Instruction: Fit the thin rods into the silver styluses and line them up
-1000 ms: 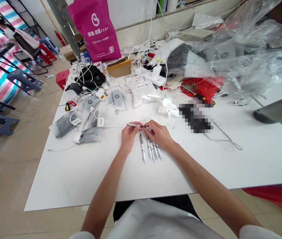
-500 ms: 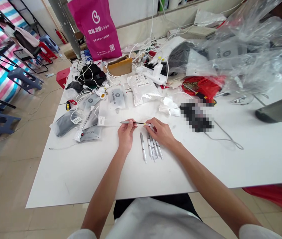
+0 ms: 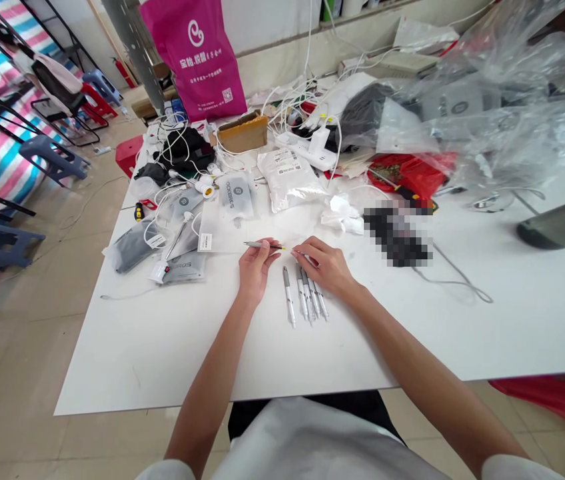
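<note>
l hand (image 3: 253, 272) grips a grey pen barrel section (image 3: 251, 244) betw thumb & fingers, tip pointing l; a thin dark refill (image 3: 276, 247) w/ a yellowish end sticks out toward the r hand (image 3: 327, 268). r hand's thumb & fingertips are pinched tog., small gap from the refill end; a tiny pale bit shows at the fingertips, but can't tell what it is or if it's firmly held. both hands are just above the white table (image 3: 157, 373), approx mid.

below them, one grey-and-white pen (image 3: 289, 299) lies by itself, grey end away from the person. just r of it, a bunch of similar pens (image 3: 308, 300) lies side by side, upper ends partly under the r hand.

farther back: clear document sleeve (image 3: 217, 233) w/ a barcode label, white mailer bag (image 3: 290, 183), crumpled tissue (image 3: 341, 215). pixelated patch (image 3: 397, 235) r of the tissue, contents unreadable. dk grey tumbler (image 3: 562, 223) lies at far r.
</note>
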`<control>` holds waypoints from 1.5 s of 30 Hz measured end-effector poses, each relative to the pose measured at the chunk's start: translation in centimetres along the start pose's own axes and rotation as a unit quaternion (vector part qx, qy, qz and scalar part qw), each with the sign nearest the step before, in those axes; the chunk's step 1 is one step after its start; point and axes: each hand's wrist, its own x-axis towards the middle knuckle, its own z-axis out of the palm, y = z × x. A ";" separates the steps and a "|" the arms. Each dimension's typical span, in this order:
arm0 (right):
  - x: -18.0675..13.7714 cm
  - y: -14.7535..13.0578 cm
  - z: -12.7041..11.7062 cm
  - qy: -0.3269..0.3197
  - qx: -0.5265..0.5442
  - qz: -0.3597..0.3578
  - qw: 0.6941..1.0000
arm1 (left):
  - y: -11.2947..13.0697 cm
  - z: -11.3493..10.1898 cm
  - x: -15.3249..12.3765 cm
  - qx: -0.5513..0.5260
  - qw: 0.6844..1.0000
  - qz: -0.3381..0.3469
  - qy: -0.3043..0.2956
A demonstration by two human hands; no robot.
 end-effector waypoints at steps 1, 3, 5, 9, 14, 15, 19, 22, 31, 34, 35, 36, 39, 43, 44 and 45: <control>-0.1 0.0 0.0 -0.005 0.001 -0.002 1.000 | 0.0 0.1 -0.1 0.007 1.000 -0.015 -0.019; -0.1 -0.2 0.0 -0.015 0.011 -0.004 1.000 | 0.1 0.4 -0.4 0.006 0.998 -0.037 -0.044; -0.2 -0.4 0.0 -0.023 0.030 0.004 0.999 | 0.1 0.4 -0.4 -0.011 0.998 -0.040 -0.045; 0.0 -0.3 0.1 -0.011 0.076 0.010 0.997 | 0.3 0.0 -0.2 -0.054 0.998 -0.029 -0.017; 0.3 0.4 0.6 0.048 0.097 0.036 0.993 | 0.4 -0.5 0.2 -0.076 0.997 -0.034 0.006; 0.3 0.5 0.6 0.055 0.106 0.053 0.992 | 0.4 -0.5 0.2 -0.075 0.997 -0.035 0.010; 0.4 0.4 0.4 0.070 0.128 0.114 0.983 | 0.2 -0.4 0.3 -0.071 0.997 -0.034 0.006; 0.6 0.0 0.0 0.079 0.136 0.093 0.983 | 0.0 -0.2 0.3 -0.061 0.997 -0.045 -0.001; 1.0 -0.7 -0.5 0.037 0.189 0.091 0.977 | -0.2 0.2 -0.3 -0.006 0.997 -0.062 -0.042; 0.9 -1.0 -0.5 0.060 0.206 0.119 0.970 | -0.2 0.4 -0.4 0.003 0.997 -0.063 -0.045; 0.9 -1.1 -0.5 0.067 0.213 0.121 0.967 | -0.2 0.4 -0.5 0.005 0.997 -0.064 -0.046; 0.8 -1.3 -0.5 0.074 0.220 0.119 0.965 | -0.2 0.4 -0.5 0.007 0.997 -0.068 -0.045; 0.5 -1.6 -0.4 0.095 0.248 0.101 0.959 | -0.2 0.3 -0.5 0.010 0.995 -0.088 -0.044; 0.4 -1.9 -0.4 0.111 0.277 0.076 0.951 | -0.3 0.0 -0.5 0.006 0.991 -0.111 -0.073; 0.4 -1.9 -0.4 0.107 0.271 0.076 0.954 | -0.3 0.0 -0.5 0.005 0.991 -0.112 -0.074; 0.4 -2.0 -0.5 0.101 0.261 0.077 0.957 | -0.3 -0.1 -0.5 0.004 0.991 -0.113 -0.073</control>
